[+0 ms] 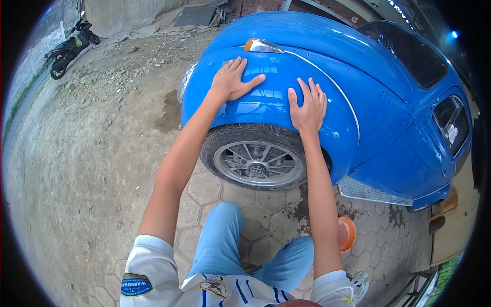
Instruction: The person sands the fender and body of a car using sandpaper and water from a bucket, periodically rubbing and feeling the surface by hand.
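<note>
The blue front fender (pixel 270 111) of a Volkswagen Beetle curves before me, glossy with window-like reflections. My left hand (pixel 234 81) lies on its upper part near the headlight (pixel 187 82), thumb spread from the fingers. A small greyish patch shows by its fingertips; I cannot tell what it is. Farther right, my right hand (pixel 310 107) rests on the same fender above the wheel arch, fingers apart. A chrome turn signal with an amber lens (pixel 264 46) sits on top of the fender. Below both hands is the front tyre (pixel 208 149) with a spoked alloy wheel (pixel 257 169).
An orange bucket (pixel 348 234) stands on the hexagonal pavers (pixel 264 226), beside my right forearm. The ribbed running board (pixel 376 192) juts out at the right. Rough dirt ground (pixel 96 161) spreads leftward to a parked motor scooter (pixel 74 46). A round metal disc (pixel 360 286) is at lower right.
</note>
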Motion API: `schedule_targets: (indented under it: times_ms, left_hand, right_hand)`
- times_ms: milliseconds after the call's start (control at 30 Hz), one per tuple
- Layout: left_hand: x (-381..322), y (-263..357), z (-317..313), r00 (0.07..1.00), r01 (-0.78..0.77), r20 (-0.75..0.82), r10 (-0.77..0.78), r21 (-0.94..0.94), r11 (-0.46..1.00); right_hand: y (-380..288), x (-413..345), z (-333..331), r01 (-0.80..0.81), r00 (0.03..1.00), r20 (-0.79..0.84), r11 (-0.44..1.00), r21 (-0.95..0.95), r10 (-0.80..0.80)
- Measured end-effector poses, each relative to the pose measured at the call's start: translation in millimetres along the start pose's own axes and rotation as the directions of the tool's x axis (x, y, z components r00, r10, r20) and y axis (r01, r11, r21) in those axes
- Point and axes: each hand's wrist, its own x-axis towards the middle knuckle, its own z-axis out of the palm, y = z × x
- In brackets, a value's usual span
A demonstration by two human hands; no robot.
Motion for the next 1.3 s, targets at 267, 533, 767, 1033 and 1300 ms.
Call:
schedule_targets:
  times_ms: [267, 533, 767, 1033, 1300]
  left_hand:
    - [-4, -7, -8, 0.999, 0.001, -0.039, -0.001, 0.014, 1.000]
    - [-16, 4, -4, 0.998, -0.054, 0.030, 0.060, -0.164, 0.985]
    - [25, -19, -9, 0.988, 0.060, 0.150, -0.048, -0.077, 0.995]
    - [-49, -4, -13, 0.994, -0.044, 0.095, 0.058, -0.137, 0.990]
    - [14, -14, 1, 0.998, -0.066, 0.023, 0.066, 0.014, 0.998]
  right_hand:
    - [-8, 4, 6, 0.022, 1.000, -0.002, 1.000, 0.015, -0.022]
    - [7, 2, 1, 0.023, 1.000, -0.014, 1.000, -0.011, -0.023]
    - [-13, -1, 6, -0.008, 1.000, 0.017, 1.000, 0.016, 0.008]
    - [4, 3, 5, 0.023, 0.999, -0.041, 1.000, -0.014, -0.023]
    - [-7, -5, 11, 0.028, 0.999, -0.015, 0.999, 0.030, -0.028]
